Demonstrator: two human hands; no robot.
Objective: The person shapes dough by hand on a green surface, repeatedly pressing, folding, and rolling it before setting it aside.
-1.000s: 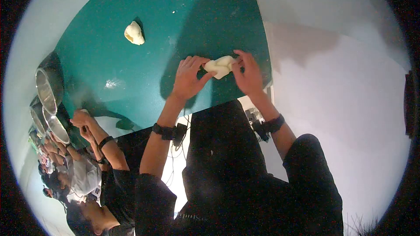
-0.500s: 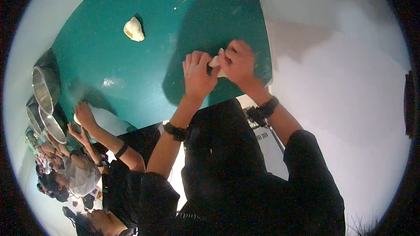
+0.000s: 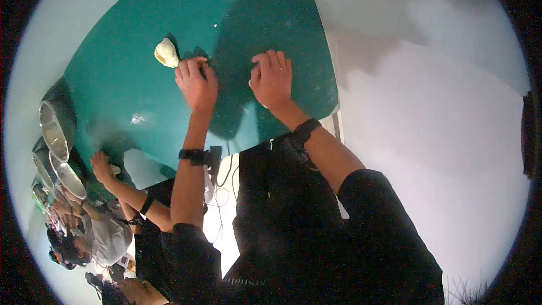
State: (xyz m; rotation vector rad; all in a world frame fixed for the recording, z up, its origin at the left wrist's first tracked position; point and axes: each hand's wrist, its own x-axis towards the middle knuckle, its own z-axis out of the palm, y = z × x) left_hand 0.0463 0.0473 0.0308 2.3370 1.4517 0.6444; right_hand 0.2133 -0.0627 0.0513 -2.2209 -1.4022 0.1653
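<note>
On the green table (image 3: 130, 62), a pale dough lump (image 3: 166, 52) rests just left of my left hand (image 3: 197, 86). The fingers of that hand are curled close beside the lump; whatever lies under them is hidden. Farther right, my right hand (image 3: 272, 79) is closed over a piece of pale dough (image 3: 250, 83), and only slivers of the dough show at the palm's edge. The two hands are apart.
Metal bowls (image 3: 53, 130) stand at the table's left edge. A co-worker's hand (image 3: 102, 166) is beside another dough piece (image 3: 115, 169) at the lower left, with more people beyond. A small crumb (image 3: 215, 25) lies near the top.
My hands have separated: the left has moved left to the dough lump, and the right has shifted left with dough under it. The co-worker's hands have also moved.
</note>
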